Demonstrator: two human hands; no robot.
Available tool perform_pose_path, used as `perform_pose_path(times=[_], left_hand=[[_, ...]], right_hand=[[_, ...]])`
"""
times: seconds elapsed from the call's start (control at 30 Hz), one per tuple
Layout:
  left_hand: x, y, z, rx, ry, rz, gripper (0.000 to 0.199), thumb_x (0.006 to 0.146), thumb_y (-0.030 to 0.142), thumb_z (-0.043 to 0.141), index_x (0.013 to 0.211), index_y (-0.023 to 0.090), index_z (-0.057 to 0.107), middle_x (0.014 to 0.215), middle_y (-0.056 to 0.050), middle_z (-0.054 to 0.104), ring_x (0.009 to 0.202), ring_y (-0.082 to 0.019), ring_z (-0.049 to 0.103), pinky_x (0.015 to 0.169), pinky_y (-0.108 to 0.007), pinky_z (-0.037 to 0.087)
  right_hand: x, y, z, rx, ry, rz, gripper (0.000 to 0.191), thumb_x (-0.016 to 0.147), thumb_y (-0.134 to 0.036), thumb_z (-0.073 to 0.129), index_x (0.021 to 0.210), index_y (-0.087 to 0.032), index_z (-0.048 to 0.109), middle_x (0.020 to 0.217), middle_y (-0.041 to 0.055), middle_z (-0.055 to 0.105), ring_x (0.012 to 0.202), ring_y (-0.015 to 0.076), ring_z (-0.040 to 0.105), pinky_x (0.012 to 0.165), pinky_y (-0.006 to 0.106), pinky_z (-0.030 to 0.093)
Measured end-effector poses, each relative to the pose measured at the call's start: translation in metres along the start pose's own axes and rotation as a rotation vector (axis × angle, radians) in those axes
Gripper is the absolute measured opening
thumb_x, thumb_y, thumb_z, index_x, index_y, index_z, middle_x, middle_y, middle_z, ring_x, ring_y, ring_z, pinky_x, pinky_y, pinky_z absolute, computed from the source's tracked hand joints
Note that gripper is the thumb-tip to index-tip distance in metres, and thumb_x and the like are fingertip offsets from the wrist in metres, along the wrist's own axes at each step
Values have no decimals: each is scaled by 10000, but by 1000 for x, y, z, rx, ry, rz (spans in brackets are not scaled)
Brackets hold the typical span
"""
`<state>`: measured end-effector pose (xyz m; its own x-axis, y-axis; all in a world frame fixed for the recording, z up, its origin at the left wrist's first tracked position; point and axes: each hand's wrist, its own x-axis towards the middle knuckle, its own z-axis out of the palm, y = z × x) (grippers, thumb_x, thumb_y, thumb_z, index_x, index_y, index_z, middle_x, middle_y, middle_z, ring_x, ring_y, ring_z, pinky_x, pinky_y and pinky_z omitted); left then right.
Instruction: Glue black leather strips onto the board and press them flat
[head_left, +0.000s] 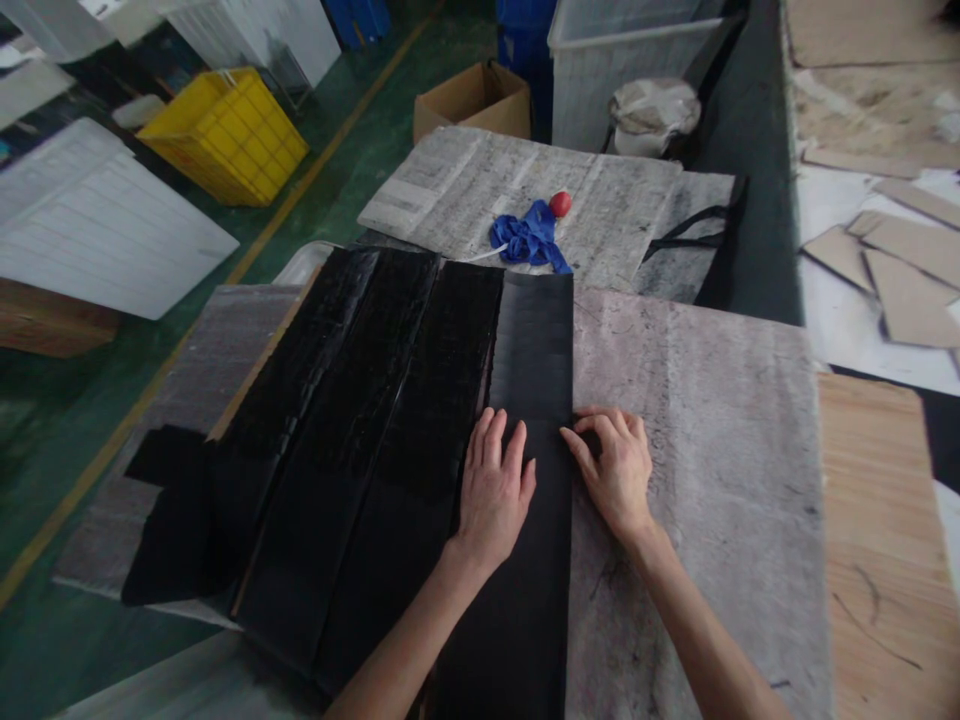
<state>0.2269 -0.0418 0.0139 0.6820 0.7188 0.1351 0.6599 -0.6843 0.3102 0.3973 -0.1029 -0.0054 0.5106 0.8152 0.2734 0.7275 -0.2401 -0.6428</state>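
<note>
Several long black strips (375,400) lie side by side on worn grey boards, shiny at their far ends. The rightmost strip (534,345) is matte and overlaps its neighbour's edge. My left hand (495,490) rests on this strip near its left edge, fingers apart and pointing forward, holding nothing. At the strip's right edge is my right hand (611,460), its fingers curled and the thumb and forefinger at the edge; whether they pinch the material is too small to tell. A loose black piece (172,520) lies at the left.
Beyond the strips, a blue cloth (529,238) and a red ball-like item (560,204) lie on a grey board (442,185). An open cardboard box (472,100), a yellow crate (225,135) and white bins stand behind. Cut board pieces (911,250) lie at right.
</note>
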Motion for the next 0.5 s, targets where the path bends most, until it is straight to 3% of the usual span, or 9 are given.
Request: perform_pose_path(times=[0.17, 0.27, 0.37, 0.5], left_hand=[[2, 11, 2, 67, -70, 141, 607, 1032, 394, 517, 1539, 100, 359, 1639, -200, 341, 1556, -320, 245, 1242, -543, 333], [2, 15, 7, 72, -129, 169, 668, 1021, 462, 518, 1559, 111, 335, 1661, -193, 294, 1560, -324, 231, 1246, -552, 314], [0, 13, 11, 77, -132, 167, 663, 1023, 455, 511, 1563, 112, 337, 1667, -186, 280, 1564, -318, 214, 1257, -541, 295], [0, 7, 10, 65, -123, 185, 599, 1030, 387, 504, 1549, 122, 364, 1658, -169, 315, 1564, -294, 223, 1265, -520, 287]], right_hand=[[0, 0, -4, 80, 32, 35, 166, 1020, -345, 533, 926, -243, 624, 1027, 61, 713, 1003, 252, 602, 912, 436, 493], [-4, -3, -7, 200, 140, 69, 153, 1022, -324, 518, 1079, -235, 627, 1166, 104, 678, 1142, 258, 615, 1004, 470, 491], [-12, -15, -2, 304, 178, 152, 234, 1026, -329, 499, 1210, -229, 603, 1317, 134, 623, 1282, 264, 568, 1071, 492, 479], [-23, -37, 19, 418, 182, 306, 317, 1028, -386, 491, 1282, -221, 586, 1375, 138, 607, 1315, 258, 563, 1115, 503, 462]])
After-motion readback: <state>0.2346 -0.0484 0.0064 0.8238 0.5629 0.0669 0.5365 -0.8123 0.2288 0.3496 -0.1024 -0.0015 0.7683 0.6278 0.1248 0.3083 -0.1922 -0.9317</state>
